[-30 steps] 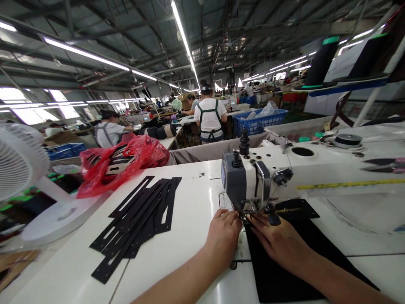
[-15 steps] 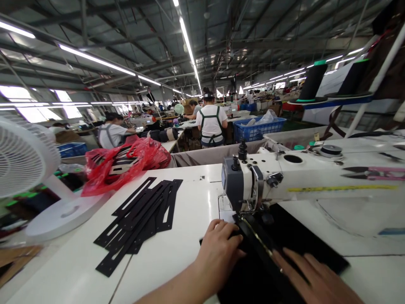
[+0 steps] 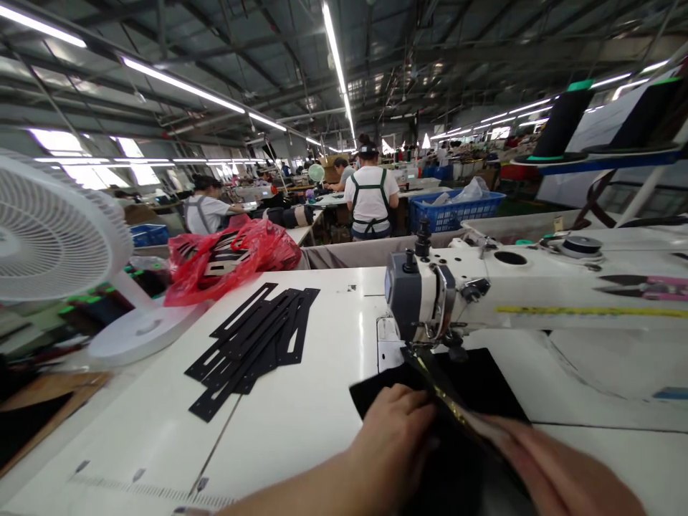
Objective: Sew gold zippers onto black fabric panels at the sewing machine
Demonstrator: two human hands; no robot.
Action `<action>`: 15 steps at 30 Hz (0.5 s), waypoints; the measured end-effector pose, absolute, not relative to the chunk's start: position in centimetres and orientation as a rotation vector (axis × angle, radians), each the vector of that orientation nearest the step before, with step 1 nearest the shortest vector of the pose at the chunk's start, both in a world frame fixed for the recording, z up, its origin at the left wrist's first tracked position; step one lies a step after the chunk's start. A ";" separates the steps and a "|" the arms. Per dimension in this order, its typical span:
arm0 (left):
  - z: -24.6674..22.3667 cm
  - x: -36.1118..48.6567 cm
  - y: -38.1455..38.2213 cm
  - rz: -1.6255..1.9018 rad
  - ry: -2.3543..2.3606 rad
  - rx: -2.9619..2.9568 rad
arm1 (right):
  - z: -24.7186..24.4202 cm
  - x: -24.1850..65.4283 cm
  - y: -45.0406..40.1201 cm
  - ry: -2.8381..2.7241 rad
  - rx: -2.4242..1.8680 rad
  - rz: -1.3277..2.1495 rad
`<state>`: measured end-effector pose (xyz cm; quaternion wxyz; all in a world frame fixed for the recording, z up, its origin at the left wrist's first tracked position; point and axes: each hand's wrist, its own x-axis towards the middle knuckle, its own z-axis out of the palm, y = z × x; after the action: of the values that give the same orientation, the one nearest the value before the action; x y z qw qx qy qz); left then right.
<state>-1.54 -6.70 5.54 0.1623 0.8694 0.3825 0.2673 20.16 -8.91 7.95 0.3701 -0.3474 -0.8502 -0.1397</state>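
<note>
A black fabric panel (image 3: pixel 486 376) lies under the needle area of the white sewing machine (image 3: pixel 542 283). Along it runs a zipper (image 3: pixel 450 405) with gold-coloured teeth, leading back to the presser foot. My left hand (image 3: pixel 392 437) is closed on the fabric left of the zipper, fingers curled, the thumb side partly hidden. To the right, my right hand (image 3: pixel 559 455) is slightly blurred, its fingers together on the fabric edge beside the zipper. The fabric between the hands is bent upward.
Several black slotted strips (image 3: pixel 258 344) are piled on the white table (image 3: pixel 322 444). A white fan (image 3: pixel 123 322) and a red plastic bag (image 3: pixel 231 254) stand left. Pink-handled snips (image 3: pixel 645 287) rest on the machine. Other people work beyond, near a blue basket (image 3: pixel 456 211).
My left hand has curled further over the fabric and moved slightly right. The right hand has gathered its fingers and the fabric has bent up. The view has shifted left.
</note>
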 end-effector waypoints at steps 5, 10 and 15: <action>5.6 0.5 -6.2 1.096 1.058 2.120 | 12.0 19.2 -5.9 -2.041 -0.984 -0.503; 5.3 -0.2 -3.3 1.278 1.134 2.362 | 11.7 18.7 -4.9 -2.080 -0.892 -0.584; 5.6 -0.1 -1.9 1.214 1.166 2.578 | 12.3 18.6 -6.4 -2.041 -0.879 -0.667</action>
<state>-0.11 -1.87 5.63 0.0312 0.8370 0.3784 0.3941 18.61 -6.40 12.29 0.3993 -0.3474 -0.8065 -0.2637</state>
